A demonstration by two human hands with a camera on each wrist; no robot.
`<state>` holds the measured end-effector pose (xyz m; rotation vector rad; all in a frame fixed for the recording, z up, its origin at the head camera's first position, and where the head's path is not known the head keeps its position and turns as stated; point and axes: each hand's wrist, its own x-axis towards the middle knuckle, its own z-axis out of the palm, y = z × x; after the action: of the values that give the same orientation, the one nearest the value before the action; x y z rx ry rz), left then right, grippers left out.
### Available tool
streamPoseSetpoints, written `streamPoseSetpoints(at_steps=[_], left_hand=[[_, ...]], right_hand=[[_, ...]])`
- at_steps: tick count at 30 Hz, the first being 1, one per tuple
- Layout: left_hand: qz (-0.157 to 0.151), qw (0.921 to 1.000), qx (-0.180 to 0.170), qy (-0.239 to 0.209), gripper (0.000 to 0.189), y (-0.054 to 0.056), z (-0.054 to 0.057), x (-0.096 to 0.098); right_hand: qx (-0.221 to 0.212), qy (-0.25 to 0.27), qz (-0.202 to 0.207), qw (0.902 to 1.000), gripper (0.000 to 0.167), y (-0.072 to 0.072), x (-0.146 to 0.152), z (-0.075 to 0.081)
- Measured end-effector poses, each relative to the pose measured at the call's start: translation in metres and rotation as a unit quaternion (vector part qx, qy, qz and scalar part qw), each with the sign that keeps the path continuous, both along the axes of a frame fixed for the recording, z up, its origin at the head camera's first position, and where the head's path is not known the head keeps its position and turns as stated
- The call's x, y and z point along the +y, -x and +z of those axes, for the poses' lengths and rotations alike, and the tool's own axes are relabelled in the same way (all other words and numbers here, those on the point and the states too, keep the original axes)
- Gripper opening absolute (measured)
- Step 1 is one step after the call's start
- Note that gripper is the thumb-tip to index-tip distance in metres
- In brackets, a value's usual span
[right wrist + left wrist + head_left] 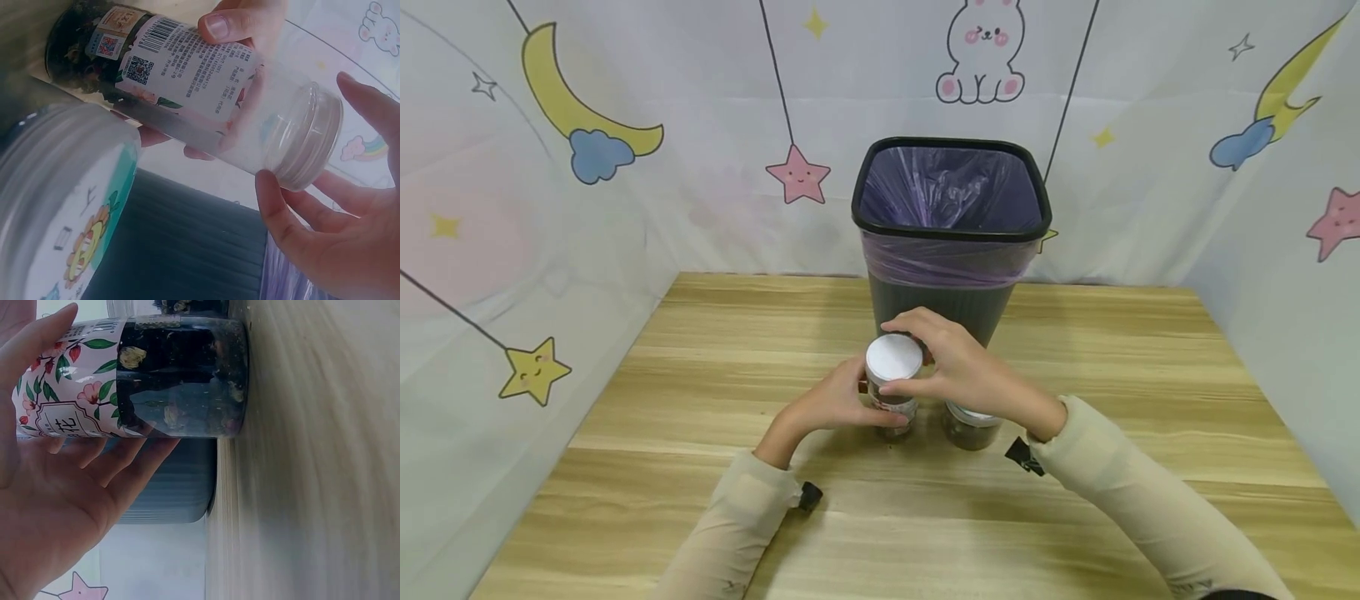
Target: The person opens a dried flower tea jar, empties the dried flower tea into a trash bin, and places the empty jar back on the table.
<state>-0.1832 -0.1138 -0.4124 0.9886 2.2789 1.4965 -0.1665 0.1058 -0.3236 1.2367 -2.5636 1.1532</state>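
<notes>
A clear jar of dried flower tea (181,381), with a pink floral label, stands upright on the table in front of a bin. My left hand (835,400) grips its body, thumb on the near side and fingers behind. Around the jar's pale lid (894,357) my right hand (951,358) spreads its fingers. In the right wrist view one fingertip is right at the lid's edge, while another finger stands a little off it. Dark dried contents fill the lower part of the jar. A second jar (970,429) stands to the right, partly hidden under my right wrist.
The dark bin (943,304), lined with a purple bag (955,187), stands close behind the jars. White cloth walls (722,108) with cartoon prints surround the wooden table (700,400). The second jar's lid (81,219) carries a cartoon flower print.
</notes>
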Motion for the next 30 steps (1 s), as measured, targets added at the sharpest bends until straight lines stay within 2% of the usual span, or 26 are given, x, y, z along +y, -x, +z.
streamPoseSetpoints(at_steps=[6, 9, 14, 20, 26, 30], left_hand=[[0.000, 1.0000, 0.000, -0.006, 0.068, 0.000, -0.004, 0.000], [-0.008, 0.9999, -0.005, -0.012, 0.069, 0.000, -0.003, 0.002], [-0.020, 0.9995, -0.006, -0.022, 0.073, 0.002, -0.002, 0.005], [-0.012, 0.9995, -0.007, -0.030, 0.081, 0.002, 0.002, 0.007], [-0.006, 0.9996, -0.007, -0.026, 0.071, 0.001, 0.006, 0.006], [-0.013, 0.9994, -0.006, -0.031, 0.068, 0.001, 0.007, 0.005]], right_hand=[[0.064, -0.024, 0.010, 0.9976, 0.053, 0.003, -0.004, -0.001], [0.076, -0.029, 0.018, 0.9965, 0.046, 0.003, -0.001, 0.000], [0.071, -0.036, 0.033, 0.9963, 0.042, 0.003, 0.007, 0.006], [0.051, -0.034, 0.053, 0.9967, 0.043, 0.004, 0.015, 0.014], [0.025, -0.057, 0.069, 0.9957, 0.047, 0.003, 0.018, 0.020], [0.034, -0.079, 0.069, 0.9939, 0.055, 0.000, 0.018, 0.022]])
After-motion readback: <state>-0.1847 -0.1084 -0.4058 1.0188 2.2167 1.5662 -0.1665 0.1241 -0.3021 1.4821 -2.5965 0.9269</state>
